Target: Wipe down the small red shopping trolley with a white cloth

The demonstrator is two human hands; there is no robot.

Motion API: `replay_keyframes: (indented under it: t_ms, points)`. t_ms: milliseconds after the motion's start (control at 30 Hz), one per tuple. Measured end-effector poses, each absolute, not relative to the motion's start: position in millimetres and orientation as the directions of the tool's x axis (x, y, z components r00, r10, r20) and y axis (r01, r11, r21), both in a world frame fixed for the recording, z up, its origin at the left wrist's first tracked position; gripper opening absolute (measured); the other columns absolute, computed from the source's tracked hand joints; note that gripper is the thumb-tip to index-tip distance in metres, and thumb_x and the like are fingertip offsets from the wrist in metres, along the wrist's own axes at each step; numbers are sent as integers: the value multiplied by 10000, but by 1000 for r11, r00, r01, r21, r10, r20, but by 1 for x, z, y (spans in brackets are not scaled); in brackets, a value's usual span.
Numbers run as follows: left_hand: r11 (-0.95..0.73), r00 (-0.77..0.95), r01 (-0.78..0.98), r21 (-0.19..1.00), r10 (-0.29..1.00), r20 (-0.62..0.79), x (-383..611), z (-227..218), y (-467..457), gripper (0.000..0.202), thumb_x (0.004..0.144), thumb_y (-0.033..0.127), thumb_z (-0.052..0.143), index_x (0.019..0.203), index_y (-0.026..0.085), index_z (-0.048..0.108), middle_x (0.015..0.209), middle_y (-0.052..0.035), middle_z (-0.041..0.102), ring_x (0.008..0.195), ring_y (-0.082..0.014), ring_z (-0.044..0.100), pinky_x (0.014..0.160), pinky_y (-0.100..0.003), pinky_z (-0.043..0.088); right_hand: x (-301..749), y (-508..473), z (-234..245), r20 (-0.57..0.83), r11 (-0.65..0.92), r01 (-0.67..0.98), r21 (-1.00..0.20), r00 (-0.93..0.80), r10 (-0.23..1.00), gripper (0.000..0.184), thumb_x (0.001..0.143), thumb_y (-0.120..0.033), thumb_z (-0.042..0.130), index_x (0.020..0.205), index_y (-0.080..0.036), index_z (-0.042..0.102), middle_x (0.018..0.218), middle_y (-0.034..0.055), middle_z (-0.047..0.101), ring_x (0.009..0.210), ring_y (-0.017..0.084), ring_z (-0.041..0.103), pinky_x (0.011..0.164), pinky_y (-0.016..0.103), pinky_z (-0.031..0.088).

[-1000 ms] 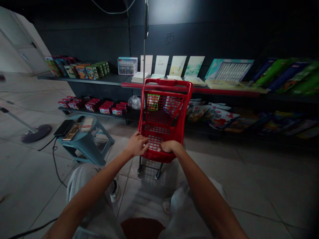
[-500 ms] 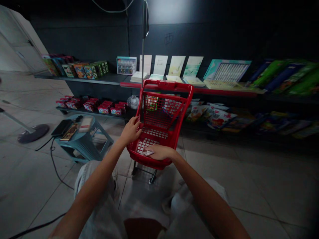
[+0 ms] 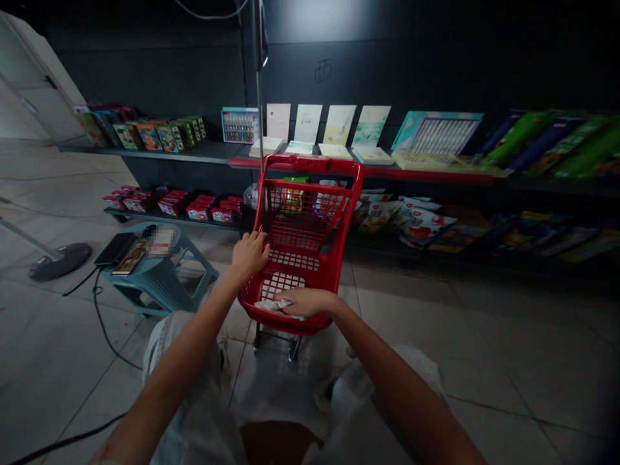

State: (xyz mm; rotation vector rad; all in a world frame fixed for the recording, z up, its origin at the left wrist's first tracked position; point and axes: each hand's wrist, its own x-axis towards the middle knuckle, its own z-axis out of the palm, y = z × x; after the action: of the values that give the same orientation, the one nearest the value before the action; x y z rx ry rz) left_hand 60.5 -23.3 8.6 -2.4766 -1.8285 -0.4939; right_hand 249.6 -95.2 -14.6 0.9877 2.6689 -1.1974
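A small red plastic shopping cart [image 3: 310,165] stands on the tiled floor between my knees, its wire-like mesh walls facing me. My left hand [image 3: 249,255] grips the cart's left wall partway along. My right hand [image 3: 307,301] presses down at the near end, over a crumpled white cloth [image 3: 274,305] lying on the cart's near rim and floor. A green-and-red packet [image 3: 293,197] shows through the far mesh, behind the cart rather than clearly inside it.
Dark shelves [image 3: 159,152] carry boxes, books and packets behind the cart. A teal stool [image 3: 155,281] at the left holds a phone [image 3: 116,248] and small items. A fan base [image 3: 61,261] and a black cable [image 3: 99,310] lie on the floor. A metal pole [image 3: 256,77] rises behind the cart.
The white cloth shows more now, pushed toward the near left of the cart under my right hand. The whole view has shifted slightly left. My left hand stays on the cart's left wall.
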Motion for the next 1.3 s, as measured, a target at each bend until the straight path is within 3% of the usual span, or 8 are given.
replay_keyframes:
  t_ms: [167, 267, 433, 600, 833, 1000, 1167, 1300]
  points:
    - [-358, 275, 902, 243, 908, 317, 60, -2, -12, 612, 969, 293, 545, 1555, 154, 433, 1713, -184, 258, 1547, -360, 326, 1199, -524, 404, 253, -91, -8, -471, 499, 641, -583, -767, 435, 227, 865, -116, 550, 1033, -134, 701, 964, 63, 722, 782, 161, 600, 686, 235, 435]
    - [-290, 227, 875, 388, 953, 200, 61, -4, 1, 754, 968, 306, 532, 1652, 160, 250, 1748, -191, 127, 1518, -389, 392, 1167, -560, 442, 256, -91, -8, -514, 506, 647, -571, -762, 394, 207, 864, -118, 555, 1001, -135, 709, 921, 42, 710, 730, 144, 570, 644, 226, 407]
    - [-269, 184, 780, 565, 961, 204, 64, -7, 23, 889, 963, 287, 494, 1691, 178, -5, 1748, -179, 145, 1564, -354, 327, 1212, -569, 394, 259, -99, -10, -513, 501, 620, -604, -784, 350, 254, 840, -114, 593, 1055, -118, 729, 922, 44, 715, 719, 135, 561, 633, 218, 407]
    - [-231, 149, 785, 575, 971, 187, 67, -1, 30, 851, 966, 262, 453, 1689, 133, 23, 1736, -219, 151, 1562, -397, 315, 1217, -617, 362, 265, -111, -9, -497, 480, 593, -646, -804, 325, 351, 831, -143, 628, 1165, -129, 734, 1046, 67, 741, 830, 154, 629, 704, 222, 450]
    - [-179, 92, 820, 543, 979, 184, 66, 9, 24, 838, 942, 179, 438, 1693, 194, 68, 1725, -228, 175, 1408, -424, 533, 1135, -633, 446, 269, -122, -10, -526, 440, 568, -695, -820, 226, 550, 809, -206, 706, 1350, -126, 652, 1223, 94, 703, 1041, 205, 663, 831, 246, 489]
    - [-233, 126, 780, 580, 967, 220, 52, 2, 22, 843, 920, 165, 480, 1687, 187, 130, 1725, -205, 207, 1503, -401, 422, 1176, -603, 422, 251, -104, -3, -425, 375, 443, -814, -895, 136, 550, 813, -221, 751, 1334, -106, 618, 1203, 79, 697, 1037, 187, 652, 850, 235, 497]
    - [-300, 142, 737, 606, 945, 296, 39, -8, 23, 867, 875, 92, 488, 1676, 214, 181, 1720, -166, 257, 1555, -340, 352, 1215, -562, 398, 236, -45, 18, -233, 551, 549, -629, -809, 540, 408, 835, -211, 743, 1228, -133, 663, 1134, 78, 716, 985, 206, 656, 894, 285, 501]
    - [-302, 146, 735, 607, 945, 293, 34, -12, 20, 841, 905, 133, 506, 1677, 185, 176, 1723, -180, 244, 1557, -340, 348, 1223, -554, 389, 227, 8, 37, 289, 416, 739, -529, -304, 908, 531, 918, -164, 592, 1446, -162, 539, 1382, 143, 599, 1176, 252, 625, 997, 340, 509]
